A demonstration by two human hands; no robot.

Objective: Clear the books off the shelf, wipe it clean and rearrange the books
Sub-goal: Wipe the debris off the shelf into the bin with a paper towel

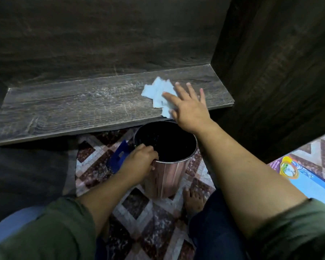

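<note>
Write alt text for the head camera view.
A person's right hand presses a pale blue cloth flat onto the right end of a bare, dusty-looking dark wooden shelf. Their left hand grips the rim of a metal bin just below the shelf's front edge, over a patterned floor.

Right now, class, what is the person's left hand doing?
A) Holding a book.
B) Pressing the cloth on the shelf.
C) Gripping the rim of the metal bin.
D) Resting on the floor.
C: the left hand curls over the rim of the metal bin, while the right hand presses the cloth flat on the shelf.
</note>
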